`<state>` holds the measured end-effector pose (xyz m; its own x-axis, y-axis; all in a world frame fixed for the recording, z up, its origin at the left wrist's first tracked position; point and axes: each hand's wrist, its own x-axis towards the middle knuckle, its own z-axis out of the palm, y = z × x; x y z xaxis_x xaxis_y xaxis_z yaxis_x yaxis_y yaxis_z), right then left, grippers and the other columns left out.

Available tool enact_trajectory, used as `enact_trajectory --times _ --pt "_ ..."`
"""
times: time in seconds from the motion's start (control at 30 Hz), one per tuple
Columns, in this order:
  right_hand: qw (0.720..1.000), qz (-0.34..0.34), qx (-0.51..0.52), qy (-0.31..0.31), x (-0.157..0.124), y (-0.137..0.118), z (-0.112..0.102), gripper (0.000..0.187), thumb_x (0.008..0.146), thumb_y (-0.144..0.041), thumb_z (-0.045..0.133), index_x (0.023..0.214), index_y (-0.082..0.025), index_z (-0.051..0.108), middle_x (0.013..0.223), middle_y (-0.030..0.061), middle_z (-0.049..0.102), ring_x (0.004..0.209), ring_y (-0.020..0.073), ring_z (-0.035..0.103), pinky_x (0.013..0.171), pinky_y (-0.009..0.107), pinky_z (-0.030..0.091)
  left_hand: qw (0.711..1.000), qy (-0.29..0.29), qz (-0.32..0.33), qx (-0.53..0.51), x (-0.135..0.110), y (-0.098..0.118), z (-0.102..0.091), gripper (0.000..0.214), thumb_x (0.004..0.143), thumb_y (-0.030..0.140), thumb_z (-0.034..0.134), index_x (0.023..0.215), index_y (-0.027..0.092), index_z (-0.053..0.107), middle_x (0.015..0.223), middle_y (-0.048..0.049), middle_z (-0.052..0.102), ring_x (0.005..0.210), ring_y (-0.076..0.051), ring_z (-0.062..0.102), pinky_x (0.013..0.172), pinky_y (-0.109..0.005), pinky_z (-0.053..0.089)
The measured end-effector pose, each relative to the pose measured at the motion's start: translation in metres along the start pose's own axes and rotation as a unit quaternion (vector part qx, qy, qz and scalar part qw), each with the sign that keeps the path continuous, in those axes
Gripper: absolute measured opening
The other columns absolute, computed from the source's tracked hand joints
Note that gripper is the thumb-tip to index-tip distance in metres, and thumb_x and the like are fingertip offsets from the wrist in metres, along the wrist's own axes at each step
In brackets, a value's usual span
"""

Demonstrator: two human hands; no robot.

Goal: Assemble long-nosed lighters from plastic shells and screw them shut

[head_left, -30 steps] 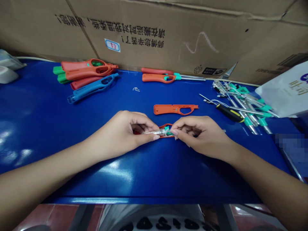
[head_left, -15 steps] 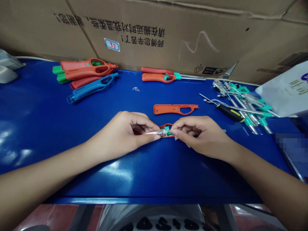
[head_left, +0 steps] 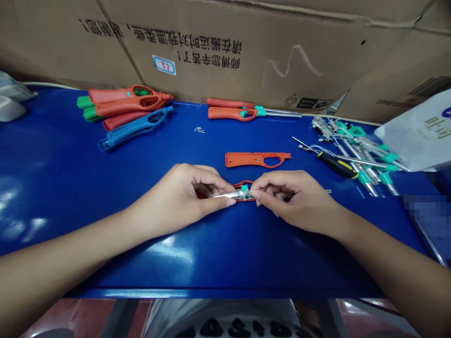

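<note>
In the head view, my left hand [head_left: 192, 195] is closed in a pinch on the silvery, clear body of a lighter insert [head_left: 228, 194]. My right hand [head_left: 294, 195] pinches the green end of the same insert; its fingertips cover part of it. Under both hands lies an orange lighter shell half [head_left: 244, 183], mostly hidden, with the insert at or in it; how deep it sits I cannot tell. A second orange shell half [head_left: 239, 160] lies flat just beyond my hands, its inner side up. A thin metal tip shows past my right hand.
Orange, red, green and blue shells [head_left: 136, 126] are stacked at back left. Small screws [head_left: 199, 130] lie at the centre back, near lighters with metal tubes [head_left: 232, 113]. At right are a black-yellow screwdriver [head_left: 337, 165], several inserts [head_left: 366, 162] and a white bag [head_left: 419, 136]. A cardboard box [head_left: 197, 28] stands behind.
Almost nothing differs. The insert has shifted very slightly between my fingers, while both hands keep their places and their pinch.
</note>
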<state>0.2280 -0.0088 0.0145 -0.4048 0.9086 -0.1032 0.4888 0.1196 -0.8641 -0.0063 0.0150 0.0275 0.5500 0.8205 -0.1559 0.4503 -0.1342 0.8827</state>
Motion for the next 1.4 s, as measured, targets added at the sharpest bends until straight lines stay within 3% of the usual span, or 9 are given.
enact_trajectory --times 0.4,1.1,1.4 --pt "1.000 -0.002 -0.018 -0.001 -0.0006 0.0022 -0.0001 0.017 0.093 -0.030 0.062 0.087 -0.018 0.073 0.062 -0.0022 0.059 0.049 0.0065 0.043 0.043 0.020 0.032 1.000 0.007 -0.006 -0.008 -0.0010 -0.0003 0.0019 0.019 0.083 0.033 0.075 0.092 0.018 0.082 0.088 -0.0047 0.076 0.074 -0.015 0.068 0.059 -0.021 0.049" --pt "1.000 0.006 -0.006 -0.007 0.0018 0.0024 0.0012 0.017 0.092 -0.028 0.062 0.082 -0.017 0.072 0.059 -0.0037 0.057 0.046 0.0053 0.041 0.040 0.018 0.029 0.998 0.031 0.043 0.022 -0.0009 -0.0055 0.0047 0.010 0.083 0.021 0.077 0.091 0.021 0.083 0.082 -0.0013 0.075 0.065 -0.010 0.066 0.053 -0.019 0.046" --pt "1.000 -0.002 -0.025 -0.009 -0.0010 0.0021 0.0007 0.018 0.093 -0.029 0.063 0.082 -0.017 0.072 0.060 -0.0031 0.060 0.047 0.0058 0.046 0.042 0.019 0.033 0.996 0.026 0.067 0.048 -0.0018 -0.0080 0.0039 0.010 0.086 0.024 0.076 0.094 0.023 0.083 0.083 0.0002 0.076 0.066 -0.011 0.067 0.054 -0.020 0.049"
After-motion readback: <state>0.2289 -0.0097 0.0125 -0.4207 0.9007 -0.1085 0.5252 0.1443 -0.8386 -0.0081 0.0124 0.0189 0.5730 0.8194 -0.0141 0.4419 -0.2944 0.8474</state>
